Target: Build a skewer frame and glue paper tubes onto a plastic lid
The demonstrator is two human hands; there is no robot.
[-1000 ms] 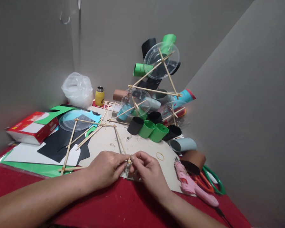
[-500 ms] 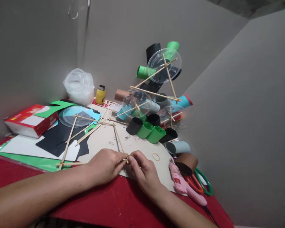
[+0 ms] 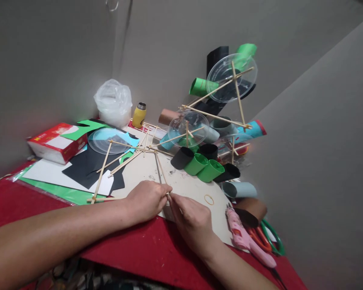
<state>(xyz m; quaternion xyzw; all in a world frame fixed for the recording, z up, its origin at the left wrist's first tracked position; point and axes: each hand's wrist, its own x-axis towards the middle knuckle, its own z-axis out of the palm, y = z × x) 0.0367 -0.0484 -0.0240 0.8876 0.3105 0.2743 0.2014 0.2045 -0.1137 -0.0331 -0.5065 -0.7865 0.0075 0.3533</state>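
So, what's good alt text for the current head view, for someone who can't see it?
A person's left hand and right hand meet at the near side of a stick frame over a red table. A glue gun lies to the right, paper tubes cluster behind, and a box and papers lie left.

Dim light casts soft shadows, and fine detail blurs.

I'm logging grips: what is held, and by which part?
The stick frame, by its near right corner, in the left hand; what the right hand pinches is unclear.
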